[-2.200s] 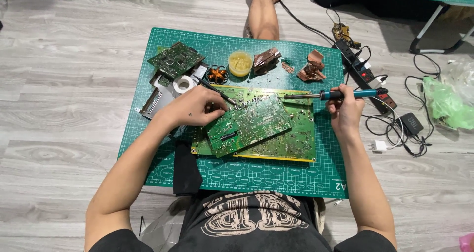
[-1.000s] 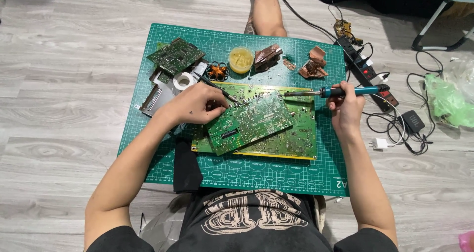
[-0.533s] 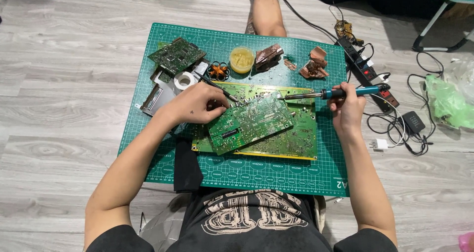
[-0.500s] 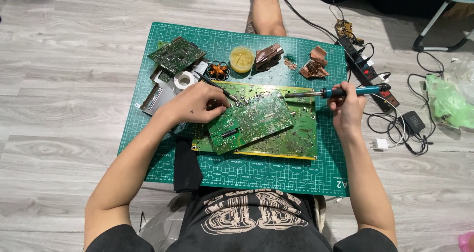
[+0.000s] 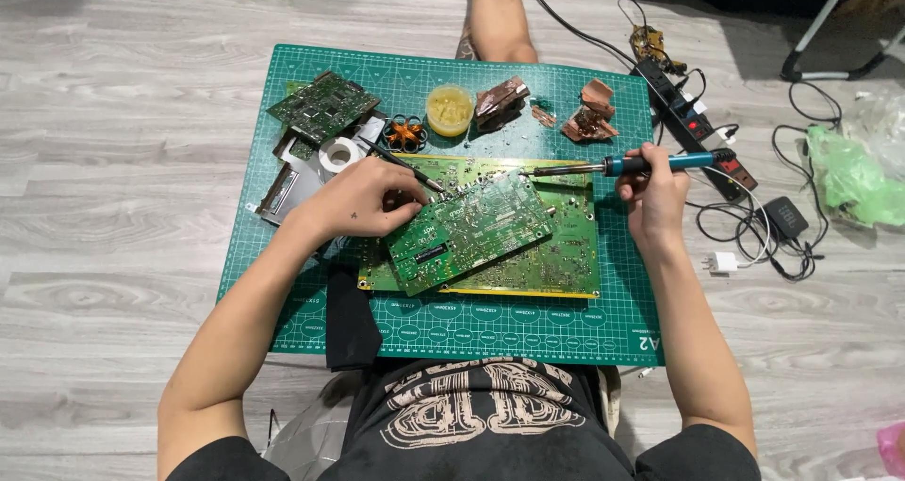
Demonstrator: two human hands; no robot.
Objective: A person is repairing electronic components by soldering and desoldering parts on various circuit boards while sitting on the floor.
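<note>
Seated on the grey plank floor point(image 5: 113, 255) behind a green cutting mat point(image 5: 490, 326), legs stretched out past its far edge. Right hand point(image 5: 652, 191) closed around the blue grip of a soldering iron point(image 5: 622, 167), fingers wrapped pen-fashion, shaft nearly level and pointing left so the tip lands near the upper corner of the smaller circuit board point(image 5: 468, 230). Left hand point(image 5: 363, 198) resting on that board's left end, fingers curled and pinching black tweezers point(image 5: 407, 168), heel of the hand pressing down, apparently to keep the board from sliding under the iron. Smaller board lying tilted on top of a larger green circuit board point(image 5: 566, 255), the lower one serving as a flat bed near the middle of the mat. Behind the work, within easy reach: a round tub of yellowish flux point(image 5: 450, 110), a small orange coil part point(image 5: 405, 133), a roll of white tape point(image 5: 337, 155), another green board point(image 5: 323, 107) leaning on metal brackets, and brown copper-coloured scraps point(image 5: 501, 100) and point(image 5: 590, 123). Off the mat to the right, a black power strip point(image 5: 688, 123) with tangled cables and a black adapter point(image 5: 783, 217), kept close enough for the iron's cord; a crumpled green bag point(image 5: 853, 175) farther out.
</note>
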